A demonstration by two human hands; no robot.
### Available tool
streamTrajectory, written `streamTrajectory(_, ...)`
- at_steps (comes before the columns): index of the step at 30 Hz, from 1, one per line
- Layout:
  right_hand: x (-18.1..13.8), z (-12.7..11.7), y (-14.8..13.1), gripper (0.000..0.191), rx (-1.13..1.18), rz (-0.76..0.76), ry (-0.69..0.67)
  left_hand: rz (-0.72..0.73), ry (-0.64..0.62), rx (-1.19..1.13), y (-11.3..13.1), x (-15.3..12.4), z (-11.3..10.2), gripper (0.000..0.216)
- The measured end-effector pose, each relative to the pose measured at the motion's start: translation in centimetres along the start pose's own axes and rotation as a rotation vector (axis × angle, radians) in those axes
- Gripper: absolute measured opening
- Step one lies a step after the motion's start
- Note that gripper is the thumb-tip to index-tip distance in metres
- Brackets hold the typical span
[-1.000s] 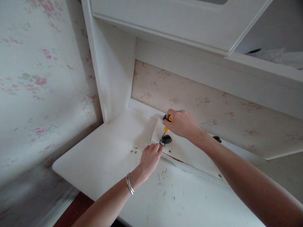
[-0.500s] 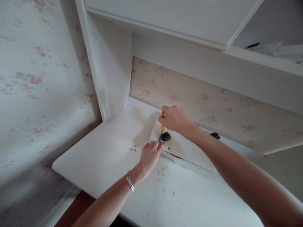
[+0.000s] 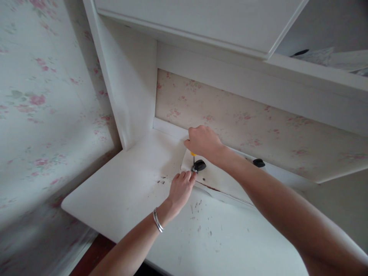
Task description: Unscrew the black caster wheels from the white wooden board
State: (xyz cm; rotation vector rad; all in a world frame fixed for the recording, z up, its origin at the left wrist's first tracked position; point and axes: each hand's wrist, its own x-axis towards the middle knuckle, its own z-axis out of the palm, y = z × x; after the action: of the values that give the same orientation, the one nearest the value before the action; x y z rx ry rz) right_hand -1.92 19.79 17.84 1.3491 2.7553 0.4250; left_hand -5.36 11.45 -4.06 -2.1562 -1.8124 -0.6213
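Observation:
My right hand (image 3: 203, 142) is closed round the yellow and black handle of a screwdriver (image 3: 193, 155), most of it hidden in my fist. The shaft points down at a black fitting (image 3: 199, 165) on a white board (image 3: 221, 181) that lies on the desk. My left hand (image 3: 181, 188), with a silver bracelet on the wrist, has its fingertips pinched at the edge of the board right beside the screwdriver tip and the fitting. What the fingers pinch is too small to make out.
The white desk top (image 3: 138, 199) carries a few small dark screws (image 3: 161, 181) and specks. A second black fitting (image 3: 258, 163) sits further right on the board. A white side panel (image 3: 129, 88) and an overhead cupboard (image 3: 201, 23) hem the corner in, beside floral wallpaper (image 3: 43, 96).
My right fist has turned on the screwdriver, and now hides nearly all of the yellow handle. The left hand stays at the fitting. The view has shifted slightly.

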Motion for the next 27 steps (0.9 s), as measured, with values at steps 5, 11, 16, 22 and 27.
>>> streamTrajectory(5, 0.8, 0.0, -0.3, 0.036, -0.021, 0.037, -0.013, -0.001, -0.006, 0.001, 0.0, 0.0, 0.0, 0.034)
streamTrajectory(11, 0.9, 0.0, 0.3, 0.035, -0.012, 0.063, -0.009, -0.004, -0.011, -0.007, 0.0, -0.1, 0.3, 0.037)
streamTrajectory(16, 0.5, -0.2, 0.9, 0.034, -0.042, 0.077, 0.029, -0.003, 0.002, -0.013, 0.0, -0.2, 0.3, 0.037)
streamTrajectory(22, -0.3, -1.0, 1.0, 0.033, -0.03, 0.05, 0.133, -0.006, -0.004, -0.011, 0.0, -0.2, 0.1, 0.036)
streamTrajectory(27, -0.8, -0.3, 0.3, 0.031, -0.024, 0.003, 0.116, -0.009, -0.004, 0.001, 0.0, -0.3, 0.2, 0.035)
